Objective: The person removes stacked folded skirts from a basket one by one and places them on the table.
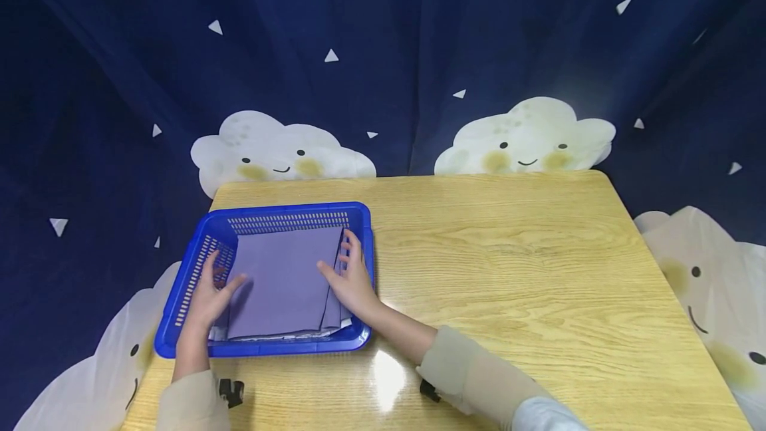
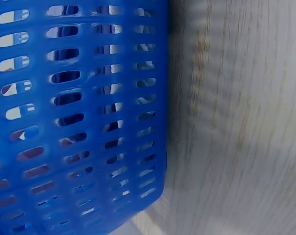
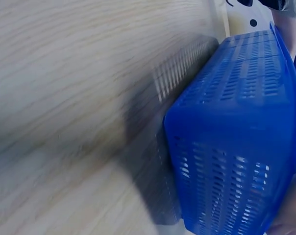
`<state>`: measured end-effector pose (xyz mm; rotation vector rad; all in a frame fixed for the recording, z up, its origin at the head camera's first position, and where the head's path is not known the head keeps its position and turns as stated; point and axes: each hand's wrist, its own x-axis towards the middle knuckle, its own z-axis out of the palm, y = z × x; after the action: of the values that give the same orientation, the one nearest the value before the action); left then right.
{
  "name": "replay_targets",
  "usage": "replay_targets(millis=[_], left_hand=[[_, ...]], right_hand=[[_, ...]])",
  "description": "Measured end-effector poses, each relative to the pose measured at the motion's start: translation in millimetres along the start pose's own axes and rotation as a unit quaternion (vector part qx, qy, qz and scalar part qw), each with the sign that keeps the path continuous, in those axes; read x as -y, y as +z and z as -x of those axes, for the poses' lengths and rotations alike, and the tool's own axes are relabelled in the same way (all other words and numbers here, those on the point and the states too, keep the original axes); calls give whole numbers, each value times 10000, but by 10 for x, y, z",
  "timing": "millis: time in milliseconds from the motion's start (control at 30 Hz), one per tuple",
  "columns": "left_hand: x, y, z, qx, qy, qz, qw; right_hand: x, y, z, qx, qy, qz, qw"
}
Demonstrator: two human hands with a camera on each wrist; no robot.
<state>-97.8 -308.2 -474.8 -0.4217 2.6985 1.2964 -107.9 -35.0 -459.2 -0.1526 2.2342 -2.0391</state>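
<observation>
In the head view, a blue plastic basket [image 1: 269, 349] with slotted walls holds flat, folded purple sheets [image 1: 278, 285] stacked inside, with pale edges showing under the top one. My left hand [image 1: 209, 294] is over the basket's left side, thumb and fingers spread apart beside the stack's left edge. At the other side, my right hand [image 1: 356, 278] has its thumb above the top sheet and its fingers along the stack's right edge. Nothing is gripped in either hand. Both wrist views look at the basket's outer wall [image 2: 38, 93], and a blurred bit of hand [image 3: 291, 205] shows at the right wrist view's lower right.
The basket stands on the left part of a wood-grain table [image 1: 509, 251]. A dark blue curtain [image 1: 395, 38] with white clouds [image 1: 532, 138] hangs behind and around it. Small black devices [image 1: 231, 392] show by both cuffs.
</observation>
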Motion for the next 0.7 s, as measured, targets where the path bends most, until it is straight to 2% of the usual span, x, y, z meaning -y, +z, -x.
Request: replay_targets(millis=[333,500,700], left_hand=[[-3,-12,-11,562,-170,-176,9981],[-6,-10,-22,604,-179,-262,9977],[0,1,-24,600,-249,-255,9976]], right_hand=[[-25,153,-10,-290,789,322,9959],[-18,250,-17,-503,1072,470,9919],[-36,291,-32,-702,1106,702,9889]])
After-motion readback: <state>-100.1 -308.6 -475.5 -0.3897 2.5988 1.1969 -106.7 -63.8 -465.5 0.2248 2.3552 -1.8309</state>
